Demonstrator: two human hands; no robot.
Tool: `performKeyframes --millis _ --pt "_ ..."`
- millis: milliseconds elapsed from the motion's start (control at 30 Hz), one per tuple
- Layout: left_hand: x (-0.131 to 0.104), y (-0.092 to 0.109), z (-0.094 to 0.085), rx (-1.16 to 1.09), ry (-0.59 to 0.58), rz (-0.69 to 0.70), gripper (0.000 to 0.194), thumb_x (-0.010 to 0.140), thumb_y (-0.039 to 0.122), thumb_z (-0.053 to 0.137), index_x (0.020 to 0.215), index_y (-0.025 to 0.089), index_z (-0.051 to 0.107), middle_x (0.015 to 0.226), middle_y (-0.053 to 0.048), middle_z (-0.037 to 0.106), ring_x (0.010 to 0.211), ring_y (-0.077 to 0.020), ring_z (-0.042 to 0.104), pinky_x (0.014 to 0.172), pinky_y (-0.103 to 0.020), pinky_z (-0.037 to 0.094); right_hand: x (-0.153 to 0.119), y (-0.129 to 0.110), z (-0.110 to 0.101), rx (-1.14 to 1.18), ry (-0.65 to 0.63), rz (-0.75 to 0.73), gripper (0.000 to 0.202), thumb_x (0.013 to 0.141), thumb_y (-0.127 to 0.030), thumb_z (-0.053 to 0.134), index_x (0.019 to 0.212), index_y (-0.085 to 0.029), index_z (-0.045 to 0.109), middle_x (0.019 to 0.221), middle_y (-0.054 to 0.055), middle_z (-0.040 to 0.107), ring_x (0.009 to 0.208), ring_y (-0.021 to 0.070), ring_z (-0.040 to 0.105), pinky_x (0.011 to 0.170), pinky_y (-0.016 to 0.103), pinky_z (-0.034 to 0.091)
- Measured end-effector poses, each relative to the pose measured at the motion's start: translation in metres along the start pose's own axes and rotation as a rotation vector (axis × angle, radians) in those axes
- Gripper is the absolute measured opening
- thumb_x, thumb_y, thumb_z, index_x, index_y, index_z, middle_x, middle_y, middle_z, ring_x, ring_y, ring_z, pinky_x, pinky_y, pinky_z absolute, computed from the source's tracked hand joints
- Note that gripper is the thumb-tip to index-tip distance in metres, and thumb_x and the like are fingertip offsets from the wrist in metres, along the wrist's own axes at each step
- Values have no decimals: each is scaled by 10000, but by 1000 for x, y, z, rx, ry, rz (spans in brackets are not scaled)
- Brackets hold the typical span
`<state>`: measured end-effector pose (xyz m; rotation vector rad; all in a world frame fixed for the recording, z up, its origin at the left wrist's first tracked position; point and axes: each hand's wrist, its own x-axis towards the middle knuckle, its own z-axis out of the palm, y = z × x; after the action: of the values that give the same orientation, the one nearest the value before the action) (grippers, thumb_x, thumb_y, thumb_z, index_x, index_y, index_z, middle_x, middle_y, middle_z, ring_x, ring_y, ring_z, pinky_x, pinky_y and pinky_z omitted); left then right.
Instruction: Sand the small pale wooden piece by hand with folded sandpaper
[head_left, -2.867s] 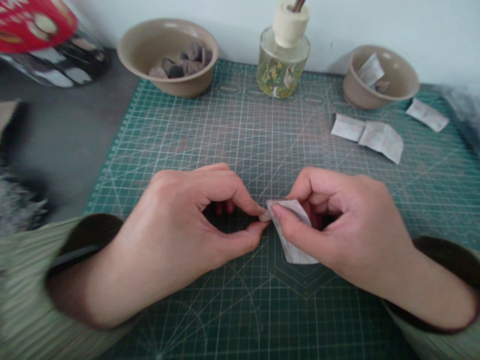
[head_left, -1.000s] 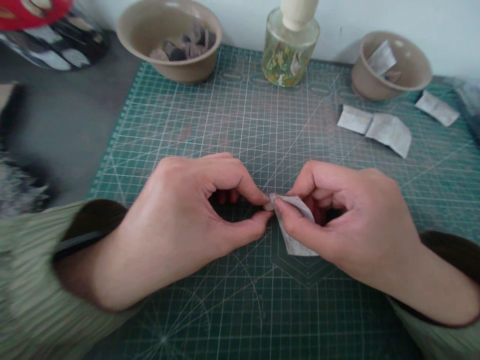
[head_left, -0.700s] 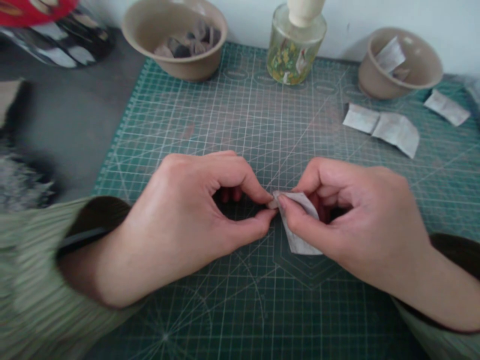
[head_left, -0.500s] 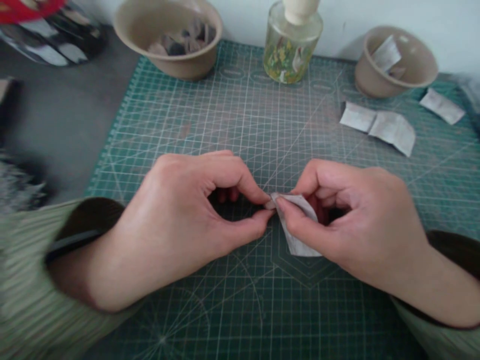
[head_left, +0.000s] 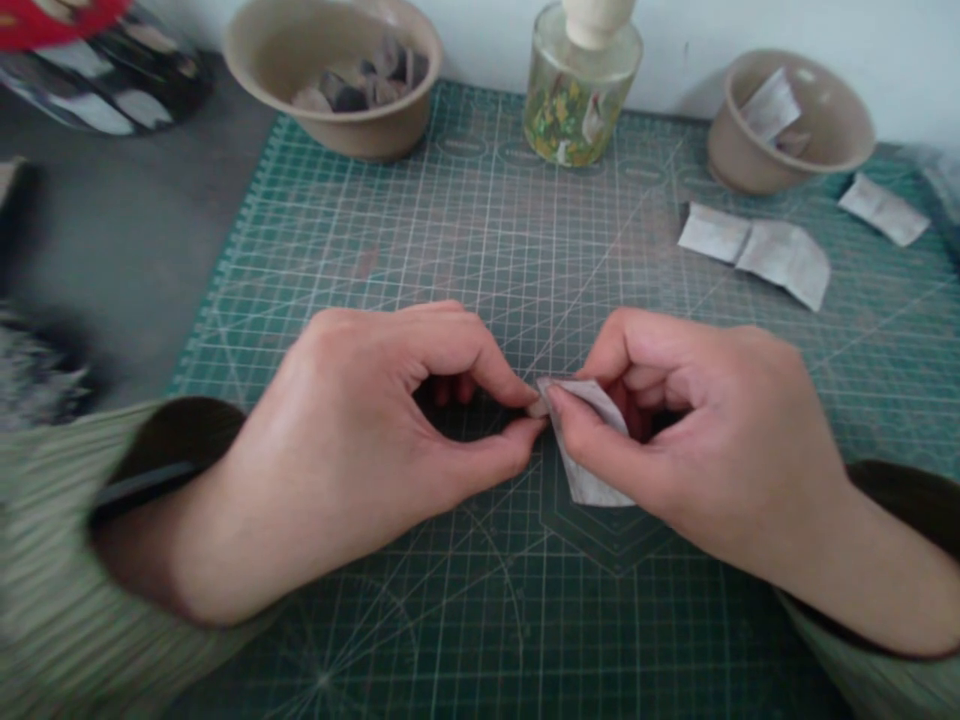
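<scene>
Between the thumb and forefinger of my left hand (head_left: 375, 410) is a tiny pale piece (head_left: 537, 406), mostly covered by the fingertips; its kind cannot be made out. My right hand (head_left: 697, 430) pinches a folded, greyish piece of sandpaper or paper (head_left: 596, 485), its lower corner hanging below the thumb. The sheet's upper left edge touches the small piece where both hands' fingertips meet. Both hands are just above the green cutting mat (head_left: 450, 240).
A beige bowl (head_left: 337, 120) with several dark and brownish bits stands at the back left. Beside it is a glass bottle (head_left: 581, 100) with a printed picture. A smaller bowl (head_left: 750, 165) holds folded sheets; more folded pieces (head_left: 784, 260) lie in front of it.
My right hand and its folded sheet have shifted slightly up and to the left against the small piece. My left hand stays almost still.
</scene>
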<state>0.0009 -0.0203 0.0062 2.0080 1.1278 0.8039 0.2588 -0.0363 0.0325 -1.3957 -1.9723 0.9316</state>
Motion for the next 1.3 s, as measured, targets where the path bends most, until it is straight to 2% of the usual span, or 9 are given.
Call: performKeyframes --millis 367,700,1033,1200,1300 --pt "-1 2 -1 12 8 15 140 1083 324 969 950 312 927 932 65 899 783 -162 791 724 -343 542 -3 -2 -1 -16 -7 -13 302 1011 -172 839 837 -283 619 583 -94 591 441 116 519 611 357 503" --pt "1 2 1 -2 8 -11 114 1047 327 1020 957 320 951 940 74 907 794 -154 800 727 -330 559 -2 0 -3 -64 12 -29 273 1019 -169 808 831 -268 636 603 -95 633 442 95 532 630 346 531" --pt "1 1 -1 -9 -4 -6 138 1068 365 1012 958 313 947 943 42 908 780 -186 786 708 -358 546 2 -1 -6 -31 -61 -6 279 1015 -184 851 846 -288 654 600 -85 654 470 133 570 651 373 555" --pt "2 -2 -3 -13 -19 -9 64 1054 348 1033 1020 341 979 958 56 917 799 -179 793 712 -344 564 2 2 -19 -48 -133 -65 298 948 -143 850 814 -294 631 564 -96 594 445 129 518 591 371 495" --pt "3 -4 -2 -12 -34 5 48 1063 313 1010 1080 354 992 991 46 937 835 -190 809 771 -345 618 4 6 -25 -11 -58 -24 323 971 -180 883 800 -300 636 568 -78 617 456 138 528 534 364 427"
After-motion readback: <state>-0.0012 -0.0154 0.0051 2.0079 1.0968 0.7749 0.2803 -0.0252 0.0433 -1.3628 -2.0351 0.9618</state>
